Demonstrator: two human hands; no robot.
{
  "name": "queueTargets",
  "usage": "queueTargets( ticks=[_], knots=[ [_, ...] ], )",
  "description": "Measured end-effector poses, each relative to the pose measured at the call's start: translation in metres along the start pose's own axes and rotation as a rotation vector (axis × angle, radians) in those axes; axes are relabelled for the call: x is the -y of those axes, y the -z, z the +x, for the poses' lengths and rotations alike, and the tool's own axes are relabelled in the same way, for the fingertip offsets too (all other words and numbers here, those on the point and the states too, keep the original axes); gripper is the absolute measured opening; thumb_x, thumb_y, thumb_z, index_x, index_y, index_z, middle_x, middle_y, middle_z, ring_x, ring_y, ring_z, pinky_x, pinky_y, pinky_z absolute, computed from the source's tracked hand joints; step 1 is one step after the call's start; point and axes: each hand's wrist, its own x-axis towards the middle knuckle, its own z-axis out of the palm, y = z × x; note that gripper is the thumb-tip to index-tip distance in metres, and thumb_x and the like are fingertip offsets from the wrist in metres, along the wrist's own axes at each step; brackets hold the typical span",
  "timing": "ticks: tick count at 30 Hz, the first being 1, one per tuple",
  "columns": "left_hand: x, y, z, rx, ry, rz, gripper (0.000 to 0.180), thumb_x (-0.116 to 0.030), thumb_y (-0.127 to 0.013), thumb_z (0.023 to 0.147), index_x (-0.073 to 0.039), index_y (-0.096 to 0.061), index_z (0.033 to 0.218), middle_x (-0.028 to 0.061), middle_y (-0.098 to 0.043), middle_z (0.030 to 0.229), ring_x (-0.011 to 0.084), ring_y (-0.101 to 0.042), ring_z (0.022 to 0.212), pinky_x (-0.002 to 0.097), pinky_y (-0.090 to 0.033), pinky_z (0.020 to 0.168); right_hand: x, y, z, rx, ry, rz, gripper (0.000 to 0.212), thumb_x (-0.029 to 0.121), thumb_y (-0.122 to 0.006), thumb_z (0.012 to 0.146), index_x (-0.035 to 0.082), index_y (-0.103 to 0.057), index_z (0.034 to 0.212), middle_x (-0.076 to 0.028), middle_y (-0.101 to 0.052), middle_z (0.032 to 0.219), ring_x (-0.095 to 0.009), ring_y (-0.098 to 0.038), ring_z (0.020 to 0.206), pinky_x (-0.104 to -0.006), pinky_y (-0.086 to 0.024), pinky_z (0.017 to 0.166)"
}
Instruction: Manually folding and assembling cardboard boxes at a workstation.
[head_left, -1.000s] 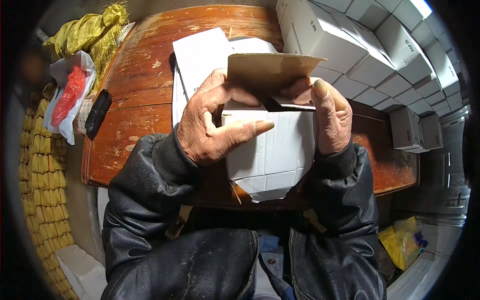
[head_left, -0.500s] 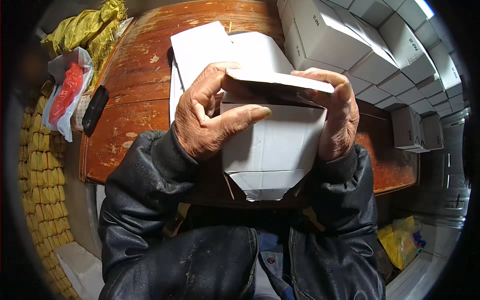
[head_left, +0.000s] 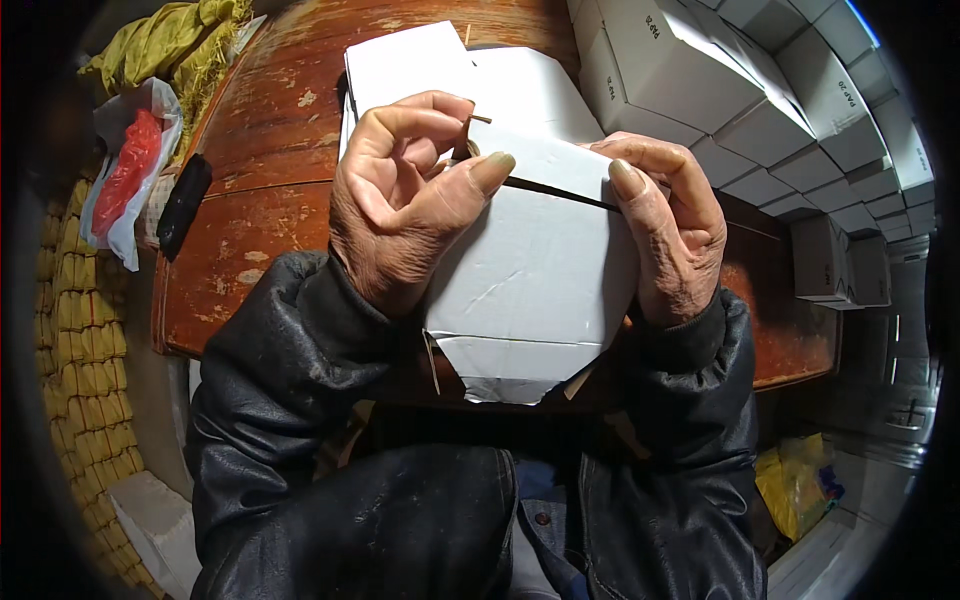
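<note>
A white cardboard box [head_left: 530, 275] is held up over the near edge of the table, its lower end flaps sticking out toward me. Its top flap [head_left: 555, 155] is nearly down, leaving a narrow dark gap along the edge. My left hand [head_left: 400, 195] grips the box's upper left corner, thumb on the edge and bent index finger beside a small brown-edged tab [head_left: 468, 138]. At the upper right corner my right hand [head_left: 670, 215] is closed on the box, with its thumb on the front edge and its other fingers partly hidden.
Flat white cardboard pieces [head_left: 410, 65] lie behind the box on the worn reddish wooden table [head_left: 250, 235]. Stacked white boxes [head_left: 690, 70] crowd the right. A black object [head_left: 186, 205] and a red and white plastic bag [head_left: 130, 170] are at the left edge.
The raised top flap has come down, narrowing the gap. My right thumb has moved onto the front edge, and my left fingers have shifted to the corner tab.
</note>
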Motion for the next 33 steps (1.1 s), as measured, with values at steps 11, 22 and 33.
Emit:
queueTargets(
  ticks=[11,22,33],
  knots=[
    [-0.003,0.006,0.002,0.139,-0.028,0.247,0.031,-0.02,-0.061,0.089,-0.002,-0.059,0.114,0.0109,-0.063,0.107,0.0154,-0.057,0.1,0.0326,-0.047,0.09,0.002,0.003,0.003,0.047,0.059,-0.078,0.015,0.015,-0.067,0.091,0.005,-0.065,0.102,-0.006,-0.067,0.096,-0.015,-0.062,0.093,-0.0312,-0.05,0.085],
    [-0.002,0.007,0.0,0.214,0.024,0.294,0.028,-0.026,-0.055,0.094,-0.004,-0.063,0.11,0.0131,-0.059,0.119,0.0191,-0.056,0.109,0.0359,-0.043,0.098,-0.001,0.001,0.0,0.087,0.157,0.041,0.011,0.014,-0.068,0.091,0.004,-0.067,0.095,-0.008,-0.067,0.096,-0.014,-0.063,0.091,-0.0284,-0.05,0.082],
    [0.006,0.015,0.004,0.355,-0.133,0.233,0.025,-0.024,-0.052,0.1,-0.004,-0.067,0.096,0.0154,-0.064,0.103,0.0253,-0.057,0.109,0.0435,-0.042,0.099,-0.004,0.004,0.001,0.062,0.152,0.111,0.018,0.015,-0.066,0.092,0.003,-0.065,0.079,-0.007,-0.065,0.091,-0.01,-0.06,0.078,-0.0236,-0.05,0.066]
  ],
)
